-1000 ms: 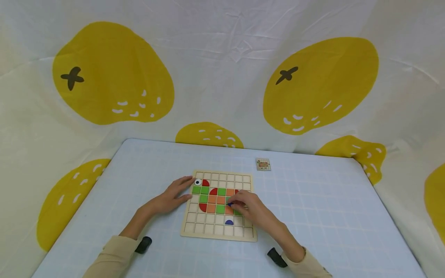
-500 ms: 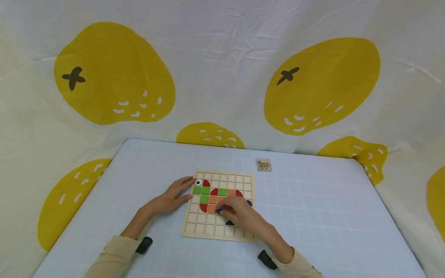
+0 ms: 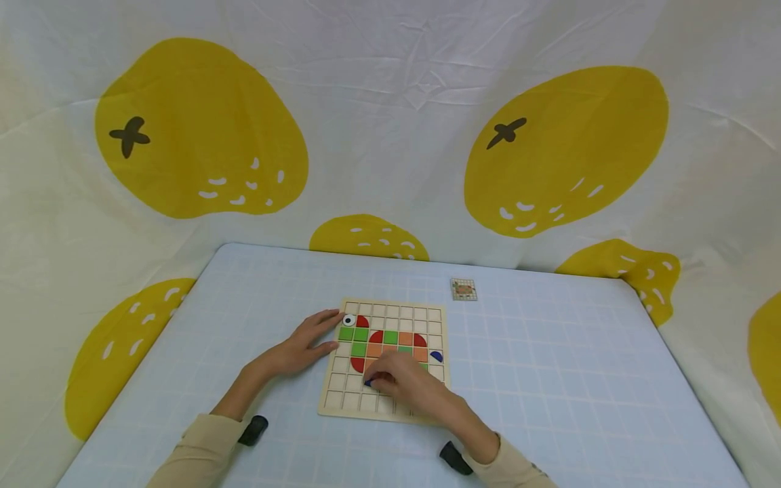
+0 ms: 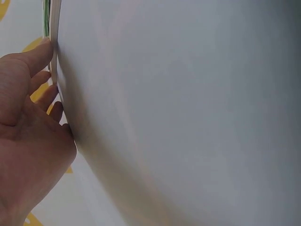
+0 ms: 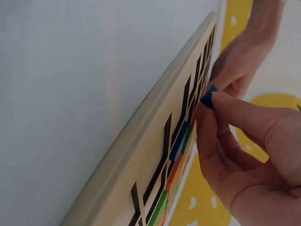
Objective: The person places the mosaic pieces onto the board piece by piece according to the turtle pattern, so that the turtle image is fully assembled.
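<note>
A square wooden grid board (image 3: 334, 401) lies on the table, with green, orange and red tiles (image 3: 358, 349) set in its cells. A round white eye tile (image 3: 348, 320) sits near its far left corner. Between thumb and index finger, my right hand (image 3: 409, 383) pinches a small blue tile (image 5: 208, 97) just over the board's near-left part; its exact shape is unclear. At the board's left edge rests my left hand (image 3: 299, 347), fingers extended and thumb touching the side. A blue half-round tile (image 3: 436, 356) lies at the right. My right hand hides several cells.
A small printed card (image 3: 464, 289) with a grid picture lies beyond the board's far right corner. The table (image 3: 549, 379) has a pale blue checked cover. Behind it hangs a white cloth (image 3: 390, 135) printed with large yellow fruit.
My right hand has moved left and nearer with the blue tile, crossing the board. The blue half-round tile at the right has come into sight. My left hand stays in place.
</note>
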### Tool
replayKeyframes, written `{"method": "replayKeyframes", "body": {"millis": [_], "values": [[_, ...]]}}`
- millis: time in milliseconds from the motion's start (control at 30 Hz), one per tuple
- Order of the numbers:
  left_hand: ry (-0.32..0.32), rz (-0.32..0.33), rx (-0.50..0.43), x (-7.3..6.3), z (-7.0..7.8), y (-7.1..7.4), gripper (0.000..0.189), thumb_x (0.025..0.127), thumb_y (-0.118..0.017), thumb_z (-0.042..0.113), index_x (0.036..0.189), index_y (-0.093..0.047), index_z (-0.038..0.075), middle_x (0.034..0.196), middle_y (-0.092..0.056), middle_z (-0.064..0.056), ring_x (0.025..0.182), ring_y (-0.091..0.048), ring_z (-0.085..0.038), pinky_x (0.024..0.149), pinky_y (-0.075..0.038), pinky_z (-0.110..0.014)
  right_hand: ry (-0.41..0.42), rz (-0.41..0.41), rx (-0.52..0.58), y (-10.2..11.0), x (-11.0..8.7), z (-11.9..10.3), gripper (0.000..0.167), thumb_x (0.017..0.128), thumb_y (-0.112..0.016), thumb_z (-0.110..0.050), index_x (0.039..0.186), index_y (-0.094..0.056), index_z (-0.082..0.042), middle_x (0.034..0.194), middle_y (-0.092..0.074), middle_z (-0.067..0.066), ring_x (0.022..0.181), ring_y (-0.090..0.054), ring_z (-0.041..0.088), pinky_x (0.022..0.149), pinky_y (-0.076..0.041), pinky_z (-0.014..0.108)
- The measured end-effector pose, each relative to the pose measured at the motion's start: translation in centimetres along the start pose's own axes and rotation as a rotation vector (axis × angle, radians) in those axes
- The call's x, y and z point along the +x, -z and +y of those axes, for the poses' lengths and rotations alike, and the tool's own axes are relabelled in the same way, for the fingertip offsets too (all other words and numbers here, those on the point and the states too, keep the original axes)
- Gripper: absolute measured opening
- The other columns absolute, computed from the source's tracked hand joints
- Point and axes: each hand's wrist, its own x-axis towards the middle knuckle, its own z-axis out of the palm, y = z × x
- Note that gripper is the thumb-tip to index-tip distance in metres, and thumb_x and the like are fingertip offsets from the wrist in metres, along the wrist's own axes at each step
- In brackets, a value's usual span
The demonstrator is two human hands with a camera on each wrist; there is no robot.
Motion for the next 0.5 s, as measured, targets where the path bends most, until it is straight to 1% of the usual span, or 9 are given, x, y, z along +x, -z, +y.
{"method": "replayKeyframes", "body": {"millis": [100,300,500], "values": [[-0.005,0.002,-0.009,0.01,0.22,0.04,0.06,0.106,-0.059,0.018,0.158,-0.035,-0.001,0.163,-0.027,-0.025,0.15,-0.021,-0.048,0.117,-0.021,-0.068,-0.015,-0.01,-0.026,-0.17,0.12,-0.16,0.012,0.095,-0.072,-0.003,0.103,-0.079,-0.009,0.1,-0.075,-0.004,0.091,-0.059,0.004,0.083,-0.051,0.019],[0.004,0.001,0.01,0.12,0.28,0.02,0.06,0.106,-0.059,0.019,0.158,-0.035,-0.001,0.163,-0.028,-0.025,0.15,-0.022,-0.048,0.117,-0.021,-0.068,-0.071,0.0,-0.019,-0.43,0.27,-0.53,0.01,0.094,-0.074,-0.003,0.099,-0.08,-0.009,0.095,-0.074,-0.008,0.086,-0.059,0.001,0.08,-0.052,0.017],[0.005,0.0,0.017,0.1,0.07,-0.08,0.06,0.106,-0.059,0.019,0.158,-0.035,0.0,0.163,-0.028,-0.025,0.15,-0.022,-0.048,0.117,-0.021,-0.068,-0.055,0.027,-0.069,-0.65,0.49,-0.74,0.01,0.092,-0.076,-0.001,0.096,-0.082,-0.006,0.093,-0.077,-0.005,0.088,-0.064,0.004,0.077,-0.053,0.016]]}}
